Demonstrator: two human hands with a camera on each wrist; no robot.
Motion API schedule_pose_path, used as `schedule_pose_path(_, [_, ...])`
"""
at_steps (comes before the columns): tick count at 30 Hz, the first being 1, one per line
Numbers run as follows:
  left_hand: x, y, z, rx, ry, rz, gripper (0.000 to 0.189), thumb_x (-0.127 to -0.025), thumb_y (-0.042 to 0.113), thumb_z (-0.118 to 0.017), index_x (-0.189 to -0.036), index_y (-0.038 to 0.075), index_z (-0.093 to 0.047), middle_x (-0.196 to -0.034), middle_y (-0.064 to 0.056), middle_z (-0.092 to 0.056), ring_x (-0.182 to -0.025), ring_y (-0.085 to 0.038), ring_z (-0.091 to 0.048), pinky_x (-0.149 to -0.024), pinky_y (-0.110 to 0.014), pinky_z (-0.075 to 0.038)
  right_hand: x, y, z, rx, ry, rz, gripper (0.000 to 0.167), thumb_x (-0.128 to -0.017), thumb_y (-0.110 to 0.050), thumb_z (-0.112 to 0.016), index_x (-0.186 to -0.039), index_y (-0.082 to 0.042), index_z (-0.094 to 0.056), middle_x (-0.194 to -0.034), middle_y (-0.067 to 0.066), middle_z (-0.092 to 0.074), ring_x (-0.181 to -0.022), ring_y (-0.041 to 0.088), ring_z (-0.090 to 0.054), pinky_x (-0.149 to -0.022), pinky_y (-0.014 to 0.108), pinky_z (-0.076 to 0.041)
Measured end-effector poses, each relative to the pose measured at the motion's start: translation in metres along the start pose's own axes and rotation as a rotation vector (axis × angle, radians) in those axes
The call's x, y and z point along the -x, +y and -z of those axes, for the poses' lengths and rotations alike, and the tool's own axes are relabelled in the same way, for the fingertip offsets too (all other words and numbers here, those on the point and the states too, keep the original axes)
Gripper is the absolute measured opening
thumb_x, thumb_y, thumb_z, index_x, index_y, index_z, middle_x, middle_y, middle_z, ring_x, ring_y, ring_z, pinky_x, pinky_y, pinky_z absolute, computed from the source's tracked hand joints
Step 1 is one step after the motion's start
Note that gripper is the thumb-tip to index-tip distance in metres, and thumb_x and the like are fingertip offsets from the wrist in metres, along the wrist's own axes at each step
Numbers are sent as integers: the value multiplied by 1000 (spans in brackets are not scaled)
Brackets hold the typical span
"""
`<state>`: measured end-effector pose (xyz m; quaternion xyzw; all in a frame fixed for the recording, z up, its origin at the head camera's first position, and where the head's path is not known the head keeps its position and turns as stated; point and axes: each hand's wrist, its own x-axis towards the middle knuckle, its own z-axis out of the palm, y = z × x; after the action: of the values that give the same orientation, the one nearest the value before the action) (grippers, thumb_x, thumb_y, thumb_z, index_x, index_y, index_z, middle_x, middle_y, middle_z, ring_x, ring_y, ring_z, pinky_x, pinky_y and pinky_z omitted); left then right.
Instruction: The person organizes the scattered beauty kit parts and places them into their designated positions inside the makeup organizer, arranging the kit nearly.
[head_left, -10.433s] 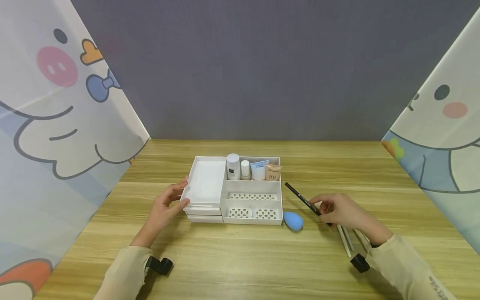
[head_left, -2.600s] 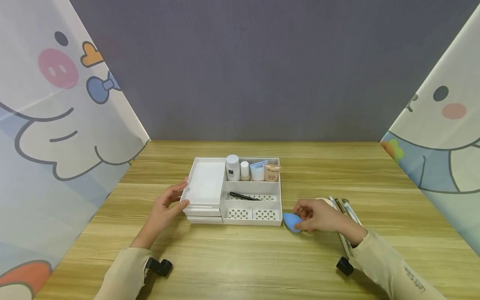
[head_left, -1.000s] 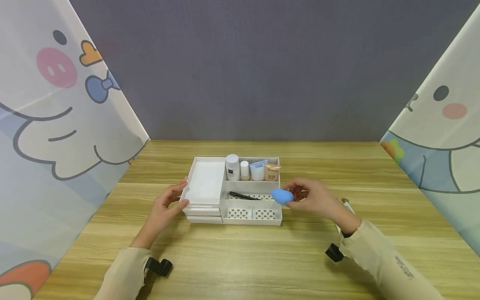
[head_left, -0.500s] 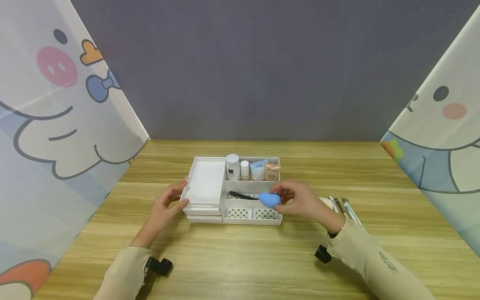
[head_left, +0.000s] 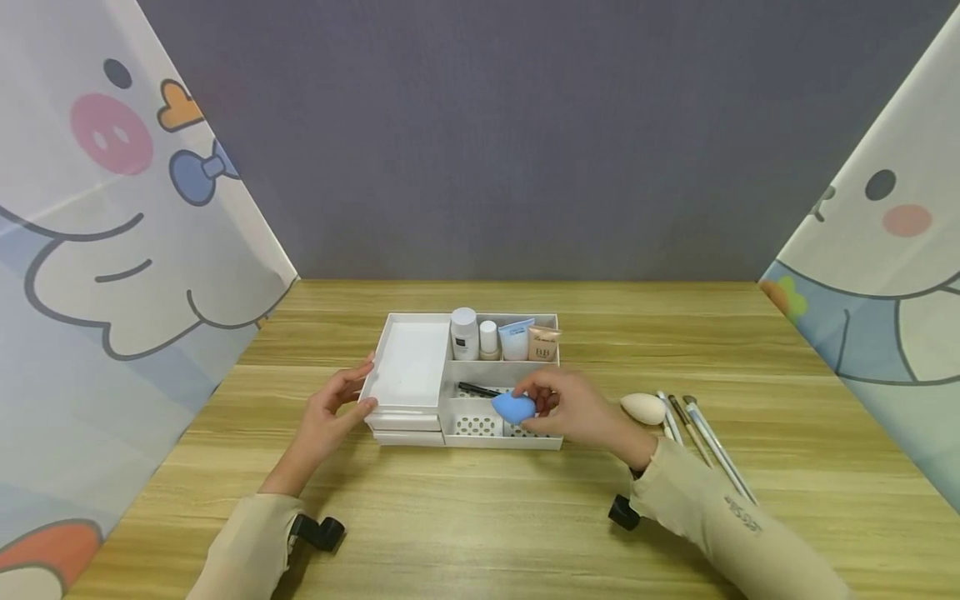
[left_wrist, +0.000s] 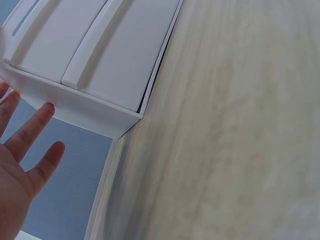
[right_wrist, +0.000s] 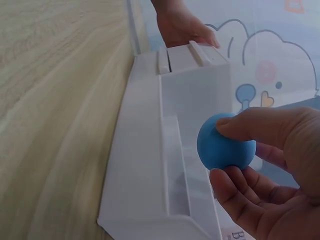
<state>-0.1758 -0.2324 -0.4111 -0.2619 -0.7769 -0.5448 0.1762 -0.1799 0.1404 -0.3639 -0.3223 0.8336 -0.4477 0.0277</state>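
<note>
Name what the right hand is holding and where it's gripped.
The blue sponge, pinched at its rounded end by the fingers of the right hand.

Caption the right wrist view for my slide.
Right hand pinches a blue sponge over a white organizer; the left hand rests at its far end.

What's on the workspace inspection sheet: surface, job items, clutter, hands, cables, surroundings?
Surface: light wood-grain tabletop, no spill seen.
Job items: blue teardrop sponge, held over the white rectangular plastic organizer; slim black pen in its middle compartment; white cylindrical bottles and pale-blue and beige squeeze tubes in its back row.
Clutter: cream egg-shaped sponge and thin white and brown brushes, right of the organizer.
Left hand: fingers against the organizer's left side.
Right hand: fingers pinch the blue sponge.
Cables: nothing seen.
Surroundings: plain grey back panel, cartoon-print side panels.
</note>
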Motion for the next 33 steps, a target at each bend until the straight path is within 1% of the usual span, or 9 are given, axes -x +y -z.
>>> schedule_pose_path(5, [0,0,0,6,1,4,44,-86,-18,-62,-129,-12,-54,-147,-8,-49,-111,1,-59,-90,-14,-45,-4,1,-10,22,2,33,31,-75,-2,-85,-103,-5,-70,-87,-1,-62,-73,12,-60,-65,26,-55])
schedule_pose_path(8, [0,0,0,5,1,5,44,-86,-18,-62,-129,-12,-54,-147,-2,-49,-111,2,-59,-90,-14,-45,-6,3,-14,27,-4,57,31,-75,-2,-85,-102,-4,-70,-87,0,-63,-72,11,-59,-64,26,-55])
schedule_pose_path(17, [0,0,0,-1,7,2,45,-85,-19,-62,-129,-12,-55,-146,-5,-49,-112,2,-59,-90,-14,-46,-14,0,-26,40,-44,43,31,-76,-5,-86,-102,-5,-70,-86,-1,-61,-73,11,-59,-65,24,-54])
schedule_pose_path(20, [0,-1,0,1,6,4,45,-86,-19,-62,-129,-12,-55,-147,-3,-49,-112,2,-59,-90,-14,-46,-16,0,-31,60,-49,44,31,-76,-7,-86,-103,-5,-71,-87,-1,-61,-74,10,-59,-66,23,-54])
schedule_pose_path(23, [1,-1,0,-2,7,7,45,-86,-18,-62,-129,-12,-54,-147,-3,-49,-112,2,-59,-90,-14,-46,-18,1,-35,104,-42,51,31,-76,-8,-86,-103,-7,-71,-87,-3,-61,-74,10,-59,-66,22,-54])
schedule_pose_path(30, [1,-1,0,-13,7,17,45,-86,-18,-63,-130,-11,-55,-147,-4,-49,-113,3,-58,-90,-14,-46,-23,3,-40,152,-42,64,30,-77,-7,-86,-102,-5,-71,-88,0,-65,-75,17,-63,-66,20,-53])
schedule_pose_path(33, [1,-1,0,-13,6,15,45,-86,-18,-63,-130,-11,-55,-147,-4,-49,-113,3,-58,-90,-14,-46,-25,4,-43,165,-49,61,29,-78,-7,-85,-103,-3,-72,-88,2,-67,-75,17,-64,-66,20,-53])
